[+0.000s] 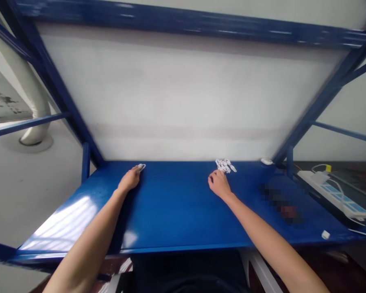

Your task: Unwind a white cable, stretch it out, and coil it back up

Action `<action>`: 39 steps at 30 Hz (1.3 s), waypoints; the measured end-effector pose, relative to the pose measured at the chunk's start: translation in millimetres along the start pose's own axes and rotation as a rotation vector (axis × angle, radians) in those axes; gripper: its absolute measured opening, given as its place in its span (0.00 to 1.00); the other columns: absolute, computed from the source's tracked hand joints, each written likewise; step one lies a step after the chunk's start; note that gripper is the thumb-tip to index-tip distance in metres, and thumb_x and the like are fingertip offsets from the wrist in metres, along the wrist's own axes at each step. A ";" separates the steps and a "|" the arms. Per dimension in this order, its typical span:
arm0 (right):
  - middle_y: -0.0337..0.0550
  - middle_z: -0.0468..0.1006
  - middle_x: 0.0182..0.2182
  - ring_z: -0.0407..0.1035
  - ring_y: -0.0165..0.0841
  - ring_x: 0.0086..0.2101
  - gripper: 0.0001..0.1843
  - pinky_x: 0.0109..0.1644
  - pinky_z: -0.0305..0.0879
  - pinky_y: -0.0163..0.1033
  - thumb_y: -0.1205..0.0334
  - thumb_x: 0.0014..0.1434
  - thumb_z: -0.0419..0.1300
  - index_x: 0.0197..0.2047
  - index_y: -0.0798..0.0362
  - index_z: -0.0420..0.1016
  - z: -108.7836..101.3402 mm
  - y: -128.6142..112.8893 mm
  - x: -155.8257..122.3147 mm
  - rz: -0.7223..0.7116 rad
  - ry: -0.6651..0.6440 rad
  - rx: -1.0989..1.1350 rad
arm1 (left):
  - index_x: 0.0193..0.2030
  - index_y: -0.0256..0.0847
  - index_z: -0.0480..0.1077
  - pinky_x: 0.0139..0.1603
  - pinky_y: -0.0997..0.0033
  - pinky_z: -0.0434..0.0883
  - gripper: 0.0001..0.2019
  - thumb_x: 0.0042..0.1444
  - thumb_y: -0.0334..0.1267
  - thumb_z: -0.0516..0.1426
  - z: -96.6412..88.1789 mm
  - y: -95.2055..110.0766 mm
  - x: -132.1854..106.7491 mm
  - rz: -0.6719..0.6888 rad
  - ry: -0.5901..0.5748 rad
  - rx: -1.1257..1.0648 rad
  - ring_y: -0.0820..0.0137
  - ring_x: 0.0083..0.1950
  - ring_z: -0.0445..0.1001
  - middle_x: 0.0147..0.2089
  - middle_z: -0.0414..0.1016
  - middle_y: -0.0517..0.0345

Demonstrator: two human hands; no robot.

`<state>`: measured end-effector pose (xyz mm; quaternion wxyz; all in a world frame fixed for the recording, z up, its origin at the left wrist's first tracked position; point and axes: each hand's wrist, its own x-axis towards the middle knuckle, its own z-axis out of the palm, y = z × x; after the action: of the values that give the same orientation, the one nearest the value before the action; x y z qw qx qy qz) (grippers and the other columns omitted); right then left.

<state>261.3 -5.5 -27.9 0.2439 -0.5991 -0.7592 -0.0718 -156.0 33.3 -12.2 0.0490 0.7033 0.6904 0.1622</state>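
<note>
My left hand (131, 178) is at the back left of the blue tabletop. Its fingers are closed on a small white loop-shaped piece (142, 167), which sticks out past the fingertips. To the right, my right hand (219, 184) reaches to a small pile of white loop-shaped pieces (225, 165) near the back edge. The right fingers are bent and touch the near side of the pile, with a gap between thumb and forefinger. Nothing shows in that gap, though the fingertips are partly hidden.
A blue frame (183, 22) surrounds a white back panel (186, 93) behind the tabletop (173, 211). A white oval object (266, 161) lies at the back right. Nearer are a blurred dark item (280, 205), a white cube (325, 235) and a power strip (335, 195) with cables.
</note>
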 end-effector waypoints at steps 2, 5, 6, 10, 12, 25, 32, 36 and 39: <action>0.53 0.71 0.39 0.63 0.44 0.44 0.13 0.47 0.63 0.47 0.63 0.61 0.50 0.36 0.53 0.76 -1.0 -0.5 0.4 0.006 -0.014 0.014 | 0.64 0.40 0.61 0.67 0.65 0.54 0.25 0.62 0.33 0.41 12.1 42.3 -15.0 0.158 -0.056 -0.044 0.67 0.68 0.56 0.67 0.59 0.55; 0.52 0.72 0.38 0.64 0.42 0.43 0.13 0.47 0.63 0.46 0.64 0.62 0.50 0.35 0.54 0.75 -2.5 -0.7 0.3 -0.009 -0.036 0.072 | 0.65 0.46 0.59 0.69 0.64 0.50 0.24 0.63 0.36 0.40 32.8 114.8 -45.0 0.415 -0.175 -0.144 0.68 0.69 0.53 0.68 0.56 0.60; 0.52 0.72 0.37 0.64 0.42 0.42 0.13 0.47 0.63 0.46 0.64 0.62 0.50 0.35 0.54 0.75 -2.9 -0.5 0.2 -0.032 -0.037 0.103 | 0.66 0.49 0.57 0.69 0.63 0.50 0.24 0.64 0.37 0.41 38.7 136.6 -53.6 0.485 -0.214 -0.188 0.68 0.69 0.53 0.69 0.54 0.62; 0.47 0.74 0.36 0.67 0.37 0.40 0.12 0.48 0.64 0.44 0.64 0.62 0.50 0.36 0.53 0.75 -6.2 -0.7 -0.2 -0.176 -0.052 0.320 | 0.71 0.44 0.44 0.68 0.58 0.52 0.29 0.62 0.35 0.44 52.2 187.7 -64.8 0.599 -0.324 -0.326 0.65 0.69 0.53 0.69 0.53 0.54; 0.46 0.75 0.37 0.67 0.36 0.41 0.11 0.49 0.64 0.43 0.62 0.63 0.51 0.39 0.52 0.75 -9.1 -2.7 -0.5 -0.214 -0.078 0.438 | 0.71 0.42 0.39 0.67 0.60 0.55 0.32 0.62 0.34 0.45 53.4 191.7 -60.6 0.587 -0.360 -0.402 0.65 0.68 0.55 0.69 0.54 0.53; 0.44 0.72 0.42 0.65 0.36 0.44 0.05 0.50 0.62 0.44 0.61 0.59 0.58 0.38 0.51 0.73 -18.6 -17.2 -3.0 -0.296 -0.346 0.515 | 0.48 0.42 0.71 0.52 0.68 0.68 0.13 0.58 0.34 0.52 46.8 180.6 -61.1 0.601 -0.218 -0.522 0.65 0.49 0.72 0.52 0.73 0.53; 0.44 0.71 0.45 0.64 0.37 0.48 0.05 0.50 0.63 0.42 0.59 0.58 0.60 0.38 0.49 0.74 -26.6 -21.4 -4.4 -0.345 -0.467 0.540 | 0.43 0.42 0.73 0.53 0.68 0.67 0.10 0.59 0.36 0.53 47.5 182.0 -62.6 0.640 -0.212 -0.464 0.64 0.51 0.71 0.53 0.72 0.52; 0.45 0.71 0.43 0.65 0.37 0.45 0.04 0.47 0.63 0.41 0.60 0.58 0.60 0.35 0.50 0.74 -29.3 -27.5 -5.7 -0.361 -0.451 0.487 | 0.41 0.40 0.73 0.51 0.67 0.67 0.08 0.59 0.35 0.53 50.1 182.8 -63.5 0.641 -0.185 -0.422 0.64 0.50 0.72 0.52 0.72 0.52; 0.45 0.72 0.39 0.66 0.35 0.41 0.04 0.43 0.63 0.39 0.63 0.59 0.58 0.32 0.52 0.72 -30.3 -33.0 -9.3 -0.371 -0.399 0.411 | 0.38 0.39 0.72 0.49 0.68 0.68 0.06 0.58 0.34 0.53 51.6 183.0 -63.6 0.645 -0.168 -0.403 0.65 0.48 0.72 0.49 0.72 0.51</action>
<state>240.3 -34.7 0.2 0.1890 -0.3914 -0.8865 0.1586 34.4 -29.2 -17.5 0.1891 0.8714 0.3816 0.2436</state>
